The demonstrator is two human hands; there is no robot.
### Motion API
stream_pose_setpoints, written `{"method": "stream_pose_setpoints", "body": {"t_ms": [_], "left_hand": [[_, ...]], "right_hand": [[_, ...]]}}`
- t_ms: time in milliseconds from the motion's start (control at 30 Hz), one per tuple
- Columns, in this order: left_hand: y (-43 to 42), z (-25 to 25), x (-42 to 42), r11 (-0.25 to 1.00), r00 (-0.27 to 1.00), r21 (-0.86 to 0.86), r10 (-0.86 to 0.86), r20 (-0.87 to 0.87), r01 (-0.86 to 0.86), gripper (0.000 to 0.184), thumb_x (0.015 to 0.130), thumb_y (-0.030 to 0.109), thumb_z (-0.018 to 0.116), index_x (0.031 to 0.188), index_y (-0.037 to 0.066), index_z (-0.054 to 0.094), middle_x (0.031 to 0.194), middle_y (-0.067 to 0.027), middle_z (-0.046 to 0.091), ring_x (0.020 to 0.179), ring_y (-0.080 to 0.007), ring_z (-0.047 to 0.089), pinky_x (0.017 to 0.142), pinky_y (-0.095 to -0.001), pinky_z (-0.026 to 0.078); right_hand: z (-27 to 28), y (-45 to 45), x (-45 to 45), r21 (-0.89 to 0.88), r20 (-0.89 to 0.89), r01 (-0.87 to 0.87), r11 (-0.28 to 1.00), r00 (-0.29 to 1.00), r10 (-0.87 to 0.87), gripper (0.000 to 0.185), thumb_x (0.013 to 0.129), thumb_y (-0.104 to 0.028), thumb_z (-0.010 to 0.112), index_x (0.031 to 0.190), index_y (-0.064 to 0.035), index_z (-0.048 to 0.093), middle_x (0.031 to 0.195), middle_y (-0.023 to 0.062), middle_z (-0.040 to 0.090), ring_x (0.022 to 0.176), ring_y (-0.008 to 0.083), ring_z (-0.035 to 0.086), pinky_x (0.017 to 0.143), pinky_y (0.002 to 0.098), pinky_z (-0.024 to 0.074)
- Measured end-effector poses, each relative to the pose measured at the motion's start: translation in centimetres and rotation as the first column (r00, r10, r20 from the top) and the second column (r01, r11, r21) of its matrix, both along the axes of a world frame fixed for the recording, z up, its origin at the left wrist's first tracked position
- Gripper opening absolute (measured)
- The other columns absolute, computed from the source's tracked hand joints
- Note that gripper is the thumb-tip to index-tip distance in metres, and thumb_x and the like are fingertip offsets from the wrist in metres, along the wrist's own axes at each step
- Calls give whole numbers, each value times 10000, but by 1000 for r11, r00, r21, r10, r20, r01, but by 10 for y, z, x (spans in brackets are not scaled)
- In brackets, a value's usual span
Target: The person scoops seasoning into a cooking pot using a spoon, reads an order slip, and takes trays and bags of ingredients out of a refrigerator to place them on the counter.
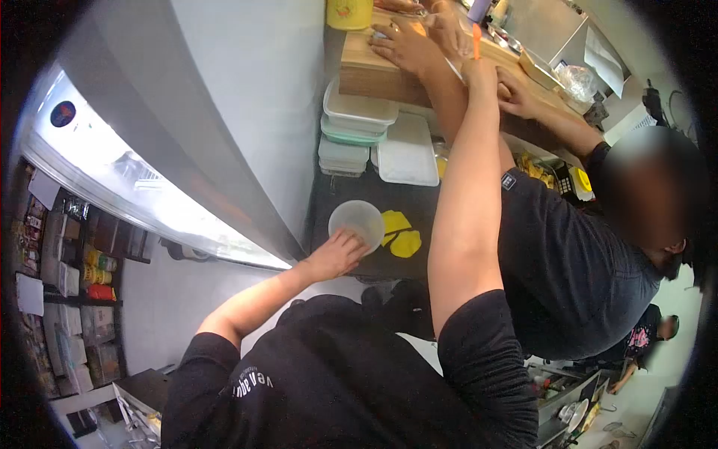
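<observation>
My left hand (338,254) is on the near side of a round translucent bowl (356,217), its fingers curled over the rim. The bowl rests on a dark surface, beside flat yellow pieces (400,236). Far forward, my right hand (479,72) reaches over the wooden counter (381,78), closed on a tool with an orange end (476,41) pointing up. The rest of that tool is hard to make out. Close to my right hand are a co-worker's hand (516,93) and another hand with a ring (404,46) lying on the counter.
Stacked lidded plastic containers (359,108) and a white lid (407,150) sit below the counter edge. A co-worker in dark clothes (576,262) leans in close on my right. To the left is a lit glass-front case (149,176). A yellow container (349,13) stands on the counter.
</observation>
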State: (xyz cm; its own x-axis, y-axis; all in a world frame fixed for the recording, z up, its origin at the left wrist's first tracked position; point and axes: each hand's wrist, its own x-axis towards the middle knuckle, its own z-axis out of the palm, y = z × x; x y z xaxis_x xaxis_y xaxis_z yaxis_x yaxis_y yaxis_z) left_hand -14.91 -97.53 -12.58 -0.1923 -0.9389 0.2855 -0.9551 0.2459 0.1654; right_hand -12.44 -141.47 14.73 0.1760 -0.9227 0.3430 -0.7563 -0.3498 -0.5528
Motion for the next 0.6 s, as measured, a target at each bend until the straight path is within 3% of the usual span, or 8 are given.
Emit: {"method": "stream_pose_setpoints", "body": {"t_ms": [67,133,167,200,333,400,533,600], "left_hand": [[0,-5,-1,999,1000,25,21,5,-21,563,781,75,535,1334,76,428,1262,-122,455,1228,-322,388,1093,-496,247],[1,-8,0,998,999,50,42,10,-43,562,779,61,526,1332,79,432,1300,-109,442,1262,-320,365,1102,-494,234],[3,-11,0,995,998,81,62,10,-62,561,776,47,517,1330,83,435,1339,-95,429,1296,-318,342,1111,-493,221],[3,-15,3,995,997,69,69,18,-70,561,776,47,517,1330,83,435,1339,-95,429,1296,-318,342,1111,-493,221],[10,-10,10,983,985,61,170,11,-170,528,789,36,504,1311,98,456,1386,-72,408,1362,-296,277,1122,-504,198],[12,-7,11,975,978,79,207,6,-206,508,795,32,498,1298,100,468,1385,-71,410,1367,-289,276,1121,-510,196],[8,-15,25,940,941,57,339,-24,-337,454,806,29,487,1254,100,498,1382,-76,410,1357,-293,297,1107,-537,211],[10,-14,28,929,930,61,366,-12,-365,442,806,25,482,1241,98,506,1382,-77,410,1353,-293,307,1100,-544,220]], "right_hand": [[3,-21,18,152,-81,75,986,995,-63,346,812,-228,522,962,52,658,933,249,655,882,328,659,723,404,514],[17,13,14,479,-23,164,862,984,-175,352,814,-245,544,984,41,661,972,245,654,933,330,650,763,397,508],[9,36,-5,202,-17,33,979,999,-30,367,809,-266,577,1005,32,660,971,239,657,939,326,648,769,393,505],[5,47,-12,-89,-56,-113,990,993,108,385,805,-287,609,1027,23,660,969,232,661,945,322,647,775,388,503],[-13,12,-2,-34,41,-42,999,998,43,344,816,-283,643,1023,-11,677,888,172,679,801,258,658,686,384,510],[-30,-10,1,80,442,-311,947,862,246,248,848,-235,621,1000,-56,701,776,90,669,628,180,596,577,365,481],[-30,-27,6,8,217,-426,905,884,414,176,858,-195,611,949,-84,713,733,51,651,576,132,541,511,343,436],[-21,-11,5,67,-41,-340,938,939,343,165,856,-191,614,929,-74,705,692,60,631,544,142,548,476,325,420]]}}
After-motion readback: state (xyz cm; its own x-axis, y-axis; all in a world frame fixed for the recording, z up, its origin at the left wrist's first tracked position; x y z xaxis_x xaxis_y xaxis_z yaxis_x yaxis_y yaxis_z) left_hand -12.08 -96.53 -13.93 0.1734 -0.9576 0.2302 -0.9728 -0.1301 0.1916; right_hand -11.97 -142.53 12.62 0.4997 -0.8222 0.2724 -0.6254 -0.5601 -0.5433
